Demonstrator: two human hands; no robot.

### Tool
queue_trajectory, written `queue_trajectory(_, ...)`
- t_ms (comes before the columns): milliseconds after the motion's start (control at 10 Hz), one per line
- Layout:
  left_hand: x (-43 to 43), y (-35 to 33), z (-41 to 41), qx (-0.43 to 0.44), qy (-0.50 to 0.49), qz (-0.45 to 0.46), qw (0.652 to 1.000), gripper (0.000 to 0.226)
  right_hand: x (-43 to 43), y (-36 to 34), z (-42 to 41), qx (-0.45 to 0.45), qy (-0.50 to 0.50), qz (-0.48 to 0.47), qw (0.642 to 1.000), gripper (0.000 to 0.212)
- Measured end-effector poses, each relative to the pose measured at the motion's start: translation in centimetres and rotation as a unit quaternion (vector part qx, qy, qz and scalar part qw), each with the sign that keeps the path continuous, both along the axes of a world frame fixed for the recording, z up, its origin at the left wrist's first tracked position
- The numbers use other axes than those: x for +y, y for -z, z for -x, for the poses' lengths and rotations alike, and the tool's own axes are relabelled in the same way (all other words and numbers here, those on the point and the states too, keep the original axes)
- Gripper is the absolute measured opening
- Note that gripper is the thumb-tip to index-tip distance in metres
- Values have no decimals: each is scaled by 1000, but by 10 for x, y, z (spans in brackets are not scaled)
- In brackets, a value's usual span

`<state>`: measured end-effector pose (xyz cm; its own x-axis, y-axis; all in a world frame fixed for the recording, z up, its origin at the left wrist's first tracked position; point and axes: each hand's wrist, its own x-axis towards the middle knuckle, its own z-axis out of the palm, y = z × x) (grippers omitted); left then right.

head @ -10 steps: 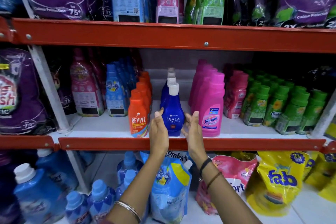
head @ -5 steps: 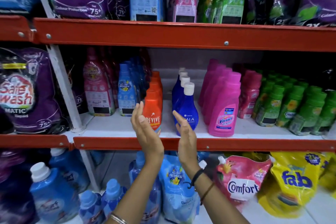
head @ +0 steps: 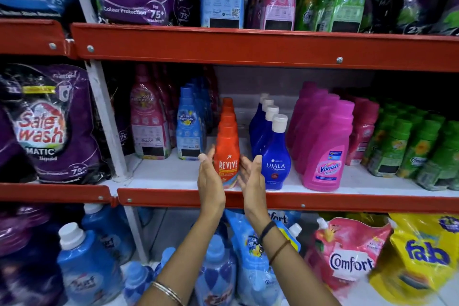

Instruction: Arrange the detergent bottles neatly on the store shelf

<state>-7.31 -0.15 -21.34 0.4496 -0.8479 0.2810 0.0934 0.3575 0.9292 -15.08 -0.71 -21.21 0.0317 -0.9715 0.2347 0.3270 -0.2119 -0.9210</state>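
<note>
1. Biggest thing first: the red shelf (head: 323, 202) runs straight across the middle of the view, packed with rows going front to back. Purple Safe wash pouches (head: 47, 126) sit way out at 9 o'clock, the green bottles (head: 407, 151) out at 3 o'clock.
2. Pink Vanish bottles (head: 327, 146) are at about 3 o'clock from the hands, in a tidy row, front one near the shelf lip.
3. Blue Ujala bottles (head: 275, 154) are just beside the right hand, at roughly 2 o'clock from it, and the row looks straight.
4. The orange Revive bottle (head: 227, 154) is dead center, upright, heading its own row, with the rest lined up behind it toward 12 o'clock.
5. The left hand (head: 210, 181) is on the bottle's left side, fingers extended and wide, thumb about touching it. The right hand (head: 252, 179) is open too, palm turned in, close on the other side. Flanking it, not gripping.
6. My take on doing this well: press both palms in evenly, low on the body, so it slides and doesn't tip. Square the label to the front, match its front edge to the Ujala next door, and keep a small gap between the rows.
</note>
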Motion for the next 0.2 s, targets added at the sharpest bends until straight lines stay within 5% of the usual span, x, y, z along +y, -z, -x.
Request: queue_trajectory(200,10,-4,2,-19,-24,3,1000,65,8,-6,2,-18,22,-14,1000,77)
